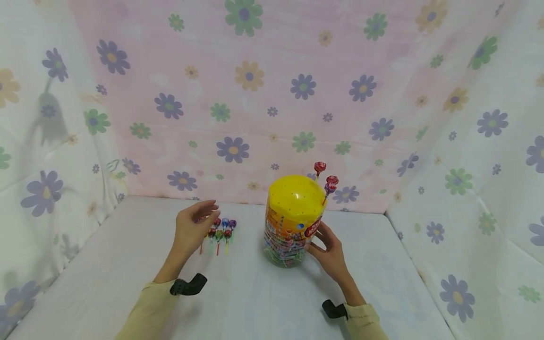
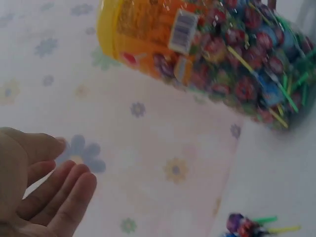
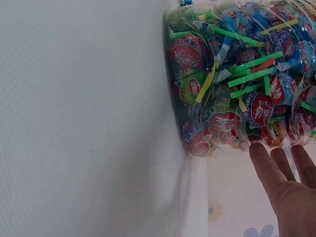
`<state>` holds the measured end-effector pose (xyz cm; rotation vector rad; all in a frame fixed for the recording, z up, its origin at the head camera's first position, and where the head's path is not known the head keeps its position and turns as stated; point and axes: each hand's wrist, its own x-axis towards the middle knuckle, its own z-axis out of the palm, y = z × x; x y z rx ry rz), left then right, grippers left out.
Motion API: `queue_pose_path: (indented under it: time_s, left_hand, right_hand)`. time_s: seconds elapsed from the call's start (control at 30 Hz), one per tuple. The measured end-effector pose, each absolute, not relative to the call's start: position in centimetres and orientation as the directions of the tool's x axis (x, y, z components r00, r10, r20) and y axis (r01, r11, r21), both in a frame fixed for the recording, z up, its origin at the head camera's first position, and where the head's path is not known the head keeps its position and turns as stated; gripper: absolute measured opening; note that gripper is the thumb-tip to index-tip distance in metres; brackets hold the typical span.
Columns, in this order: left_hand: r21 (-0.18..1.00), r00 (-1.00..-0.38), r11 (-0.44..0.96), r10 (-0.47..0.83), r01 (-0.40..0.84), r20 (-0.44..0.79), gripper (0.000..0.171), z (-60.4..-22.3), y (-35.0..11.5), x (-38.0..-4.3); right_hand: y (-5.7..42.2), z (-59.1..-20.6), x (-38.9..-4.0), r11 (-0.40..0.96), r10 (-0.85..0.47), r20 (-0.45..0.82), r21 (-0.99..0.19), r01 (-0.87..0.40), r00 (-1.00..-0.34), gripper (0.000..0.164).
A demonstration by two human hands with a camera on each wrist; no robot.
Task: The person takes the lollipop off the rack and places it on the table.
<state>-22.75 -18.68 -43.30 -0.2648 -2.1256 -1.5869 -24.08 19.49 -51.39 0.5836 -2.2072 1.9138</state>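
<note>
A clear jar (image 1: 285, 245) full of wrapped lollipops stands on the table, with a yellow lid (image 1: 295, 196) dotted with small holes. Red and purple lollipops (image 1: 331, 181) stick up at the lid's right edge. My right hand (image 1: 329, 255) is at the jar's right side; in the right wrist view its fingers (image 3: 266, 168) extend to the wall of the jar. Over at the left, my left hand (image 1: 191, 229) hovers beside a small group of lollipops (image 1: 218, 234) and partly hides them. Its fingers (image 2: 74, 197) are loosely bent, holding nothing.
A white cloth covers the table (image 1: 255, 302). Behind it hangs a pink flowered curtain (image 1: 272, 94), with white flowered cloth (image 1: 476, 151) along both sides. A black wrist mount (image 1: 189, 285) sits on the left forearm, another black mount (image 1: 334, 309) on the right.
</note>
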Motion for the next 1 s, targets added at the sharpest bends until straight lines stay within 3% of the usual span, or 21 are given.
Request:
queue_pose_path:
  time_s: [0.17, 0.33, 0.53, 1.0]
  left_hand:
    - [0.818, -0.818, 0.095, -0.057, 0.567, 0.573, 0.028, -39.4, -14.0, -22.2]
    - [0.8, -0.797, 0.031, 0.112, 0.599, 0.593, 0.03, -36.3, -8.5, -22.0]
    - [0.828, -0.809, 0.064, 0.269, 0.557, 0.523, 0.04, -33.4, -3.9, -23.3]
    - [0.867, -0.864, 0.249, 0.393, 0.431, 0.317, 0.059, -30.6, -0.2, -28.0]
  right_hand:
    - [19.6, -51.3, -24.1, 0.095, -0.182, 0.354, -0.922, -0.374, -0.918, 0.076]
    - [19.6, -51.3, -24.1, 0.097, -0.184, 0.346, -0.925, -0.368, -0.92, 0.076]
    - [19.5, -51.3, -24.1, 0.103, -0.177, 0.329, -0.931, -0.35, -0.927, 0.075]
    - [19.6, -51.3, -24.1, 0.101, -0.18, 0.319, -0.935, -0.34, -0.93, 0.076]
